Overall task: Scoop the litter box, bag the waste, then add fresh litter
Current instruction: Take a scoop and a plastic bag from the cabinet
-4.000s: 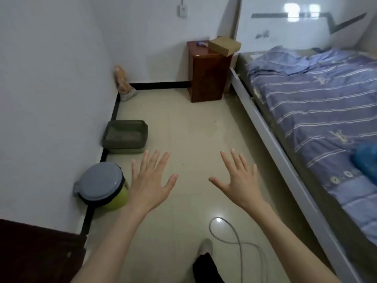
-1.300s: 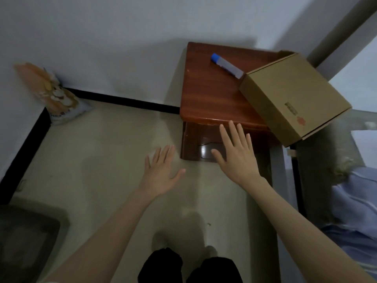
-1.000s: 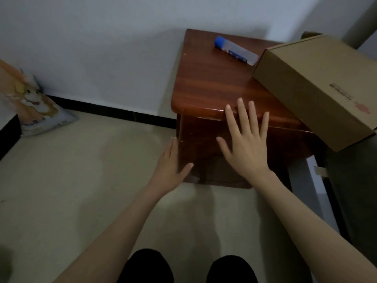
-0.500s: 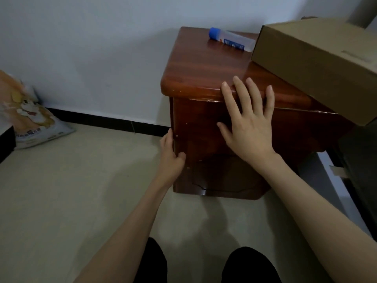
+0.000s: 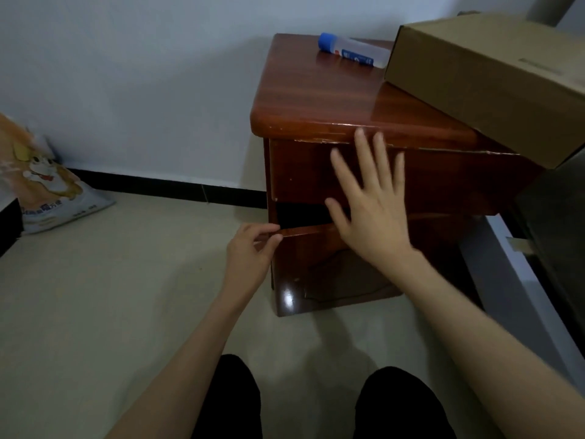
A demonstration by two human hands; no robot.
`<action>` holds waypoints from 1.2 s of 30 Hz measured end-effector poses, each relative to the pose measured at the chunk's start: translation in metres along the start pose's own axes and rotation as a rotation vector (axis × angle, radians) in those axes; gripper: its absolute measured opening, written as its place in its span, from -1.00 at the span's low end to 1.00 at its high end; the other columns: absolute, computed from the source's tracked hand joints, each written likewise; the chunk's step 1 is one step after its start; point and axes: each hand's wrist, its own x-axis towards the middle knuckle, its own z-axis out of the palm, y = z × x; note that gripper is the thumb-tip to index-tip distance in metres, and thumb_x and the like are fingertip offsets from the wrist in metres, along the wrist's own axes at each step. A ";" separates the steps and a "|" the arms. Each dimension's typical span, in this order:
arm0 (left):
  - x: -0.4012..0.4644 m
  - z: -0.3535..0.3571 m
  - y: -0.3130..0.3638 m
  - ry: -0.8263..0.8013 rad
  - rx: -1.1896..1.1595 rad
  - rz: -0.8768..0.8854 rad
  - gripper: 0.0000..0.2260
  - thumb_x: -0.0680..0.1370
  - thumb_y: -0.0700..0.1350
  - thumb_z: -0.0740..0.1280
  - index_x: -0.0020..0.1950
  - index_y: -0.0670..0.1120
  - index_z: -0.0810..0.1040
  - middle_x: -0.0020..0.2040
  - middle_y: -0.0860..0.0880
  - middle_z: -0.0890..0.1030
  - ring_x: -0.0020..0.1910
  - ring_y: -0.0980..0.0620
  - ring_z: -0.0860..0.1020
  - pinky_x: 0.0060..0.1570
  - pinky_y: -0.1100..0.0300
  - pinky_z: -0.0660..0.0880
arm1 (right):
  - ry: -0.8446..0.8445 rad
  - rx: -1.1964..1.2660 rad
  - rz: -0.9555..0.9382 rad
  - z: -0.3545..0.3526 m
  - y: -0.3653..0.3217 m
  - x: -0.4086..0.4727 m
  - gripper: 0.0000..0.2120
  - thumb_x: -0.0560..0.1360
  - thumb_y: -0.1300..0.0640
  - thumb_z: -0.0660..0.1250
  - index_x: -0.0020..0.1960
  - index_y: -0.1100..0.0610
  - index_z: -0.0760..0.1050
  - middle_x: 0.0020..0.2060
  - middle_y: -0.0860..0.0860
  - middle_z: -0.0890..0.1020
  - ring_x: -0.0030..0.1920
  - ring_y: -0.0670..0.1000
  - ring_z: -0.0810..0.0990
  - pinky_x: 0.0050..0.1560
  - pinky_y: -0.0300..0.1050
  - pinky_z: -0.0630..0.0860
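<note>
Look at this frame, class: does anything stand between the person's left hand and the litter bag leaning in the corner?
Nothing visible does. Only bare floor lies between the left hand and the litter bag at the wall. That hand is busy, though, pinching the top edge of the nightstand's lower panel, which is pulled ajar.

The cabinet (image 5: 316,99) opening looks dark inside; right hand (image 5: 370,210) fingers blur.

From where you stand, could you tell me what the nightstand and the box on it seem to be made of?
Nightstand: reddish wood or wood veneer, glossy lacquer; grain streaks, reflections and a chipped top edge show. Box: plain brown cardboard, matte, with folded edges.
</note>
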 end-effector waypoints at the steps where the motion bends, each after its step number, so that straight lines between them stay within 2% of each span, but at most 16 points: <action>1: -0.003 -0.004 0.001 -0.039 0.002 -0.002 -0.90 0.48 -0.18 0.38 -0.04 -0.02 0.59 -0.03 -0.06 0.55 -0.14 0.26 0.53 -0.11 0.53 0.43 | -0.055 0.067 0.009 0.006 -0.008 -0.017 -0.44 0.53 -0.08 0.13 0.49 0.04 0.21 0.52 0.15 0.12 0.52 0.19 0.02 0.44 0.21 -0.07; 3: -0.011 -0.013 0.003 -0.131 0.007 0.004 -0.89 0.45 -0.19 0.41 -0.09 0.01 0.58 -0.08 -0.04 0.55 -0.13 0.20 0.54 -0.10 0.50 0.45 | -0.188 0.196 0.035 0.019 -0.018 -0.051 -0.52 0.55 -0.10 0.05 0.39 0.04 0.39 0.44 0.11 0.33 0.48 0.16 0.20 0.45 0.15 -0.03; 6: -0.023 -0.022 0.009 -0.285 -0.004 0.007 -0.89 0.43 -0.20 0.43 -0.14 0.00 0.60 -0.12 0.00 0.57 -0.14 0.16 0.57 -0.10 0.43 0.49 | -0.233 0.255 0.075 0.029 -0.019 -0.079 -0.59 0.55 -0.09 0.05 0.17 0.05 0.57 0.09 0.01 0.61 0.21 0.06 0.54 0.45 0.03 0.00; 12: -0.023 -0.022 0.017 -0.558 -0.126 -0.049 -0.94 0.46 -0.19 0.39 -0.20 -0.07 0.64 -0.23 -0.03 0.66 -0.23 0.08 0.61 -0.13 0.20 0.54 | -0.138 0.317 0.170 0.017 -0.023 -0.096 -0.63 0.54 -0.10 0.08 -0.03 0.03 0.63 -0.08 -0.05 0.62 0.07 -0.03 0.55 0.44 -0.02 -0.02; 16: -0.029 -0.006 0.011 -0.667 -0.157 -0.026 -0.88 0.54 -0.15 0.28 -0.05 -0.02 0.62 -0.15 0.07 0.65 -0.13 0.18 0.61 -0.11 0.35 0.50 | -0.163 0.330 0.182 0.009 -0.022 -0.100 -0.59 0.52 -0.15 0.09 -0.10 0.04 0.63 -0.15 -0.07 0.61 0.00 -0.02 0.56 0.42 0.01 0.09; 19: -0.031 0.007 -0.002 -0.563 0.093 0.160 -0.79 0.57 -0.11 0.26 0.20 0.00 0.50 0.18 0.02 0.52 0.19 0.16 0.46 0.14 0.42 0.36 | -0.185 0.345 0.168 -0.002 -0.014 -0.110 -0.61 0.49 -0.18 0.11 -0.23 0.04 0.57 -0.27 -0.12 0.49 -0.13 -0.08 0.50 0.39 -0.04 0.14; 21: -0.025 0.011 -0.010 -0.439 0.411 0.454 -0.60 0.57 -0.13 0.22 0.41 -0.09 0.32 0.41 -0.03 0.32 0.42 0.09 0.19 0.39 0.22 0.15 | -0.257 0.355 0.188 -0.014 -0.008 -0.120 -0.63 0.46 -0.24 0.09 -0.29 -0.01 0.46 -0.30 -0.15 0.43 -0.16 -0.15 0.43 0.43 -0.13 0.06; 23: -0.015 0.014 -0.010 -0.353 0.654 0.716 -0.47 0.52 -0.15 0.20 0.48 -0.12 0.18 0.49 -0.11 0.18 0.49 -0.07 0.02 0.44 -0.06 0.04 | -0.347 0.337 0.214 -0.028 -0.002 -0.132 -0.62 0.44 -0.28 0.06 -0.32 -0.02 0.39 -0.32 -0.14 0.44 -0.16 -0.15 0.44 0.45 -0.20 -0.05; 26: 0.003 0.025 -0.001 -0.312 0.825 0.829 -0.39 0.49 -0.17 0.24 0.50 -0.13 0.09 0.51 -0.18 0.08 0.50 -0.18 -0.05 0.43 -0.19 -0.06 | -0.453 0.295 0.242 -0.047 0.009 -0.148 -0.64 0.44 -0.22 0.13 -0.33 0.02 0.42 -0.30 -0.12 0.48 -0.12 -0.14 0.47 0.48 -0.23 -0.09; 28: 0.012 0.037 0.006 -0.307 0.880 0.817 -0.34 0.49 -0.17 0.30 0.51 -0.13 0.04 0.52 -0.18 0.03 0.50 -0.18 -0.09 0.42 -0.19 -0.13 | -0.483 0.316 0.260 -0.058 0.019 -0.160 -0.72 0.45 -0.14 0.20 -0.29 0.03 0.46 -0.14 -0.10 0.55 0.09 -0.16 0.47 0.49 -0.27 -0.13; 29: 0.016 0.044 0.010 -0.311 0.904 0.807 -0.32 0.49 -0.16 0.31 0.51 -0.13 0.01 0.53 -0.17 0.00 0.50 -0.16 -0.13 0.42 -0.18 -0.17 | -0.489 0.348 0.281 -0.063 0.023 -0.166 -0.77 0.47 -0.09 0.23 -0.22 0.02 0.51 0.07 -0.06 0.55 0.30 -0.18 0.36 0.47 -0.31 -0.15; 30: 0.018 0.051 0.013 -0.315 0.927 0.797 -0.31 0.50 -0.14 0.30 0.52 -0.13 -0.02 0.53 -0.15 -0.03 0.50 -0.13 -0.17 0.42 -0.17 -0.20 | -0.522 0.387 0.317 -0.069 0.028 -0.172 -0.84 0.50 -0.04 0.25 -0.07 0.02 0.54 0.33 -0.04 0.41 0.46 -0.19 0.12 0.44 -0.35 -0.13; 32: 0.020 0.062 0.017 -0.311 0.960 0.770 -0.31 0.52 -0.11 0.28 0.52 -0.12 -0.05 0.54 -0.14 -0.09 0.49 -0.11 -0.24 0.41 -0.18 -0.22 | -0.657 0.444 0.415 -0.083 0.037 -0.181 -0.59 0.53 0.05 0.25 0.38 0.02 0.35 0.53 -0.14 -0.13 0.48 -0.22 -0.24 0.35 -0.42 0.07; 33: 0.019 0.066 0.018 -0.308 0.972 0.756 -0.32 0.52 -0.10 0.27 0.52 -0.12 -0.05 0.53 -0.14 -0.11 0.49 -0.13 -0.24 0.41 -0.20 -0.22 | -0.725 0.440 0.472 -0.088 0.040 -0.187 -0.42 0.54 0.07 0.24 0.51 0.01 0.11 0.49 -0.18 -0.30 0.50 -0.18 -0.21 0.25 -0.47 0.20; 34: 0.018 0.069 0.019 -0.303 0.979 0.745 -0.32 0.52 -0.10 0.27 0.52 -0.12 -0.04 0.53 -0.15 -0.12 0.49 -0.15 -0.24 0.40 -0.21 -0.22 | -0.774 0.417 0.532 -0.092 0.044 -0.193 -0.32 0.56 0.10 0.22 0.55 0.00 -0.08 0.46 -0.19 -0.38 0.52 -0.13 -0.02 0.11 -0.50 0.32; 36: 0.015 0.072 0.020 -0.294 0.986 0.724 -0.32 0.51 -0.10 0.27 0.52 -0.13 -0.03 0.53 -0.16 -0.15 0.49 -0.17 -0.24 0.40 -0.24 -0.22 | -0.807 0.368 0.623 -0.102 0.049 -0.205 -0.24 0.57 0.16 0.18 0.53 -0.04 -0.27 0.47 -0.17 -0.39 0.26 -0.11 0.45 -0.17 -0.41 0.48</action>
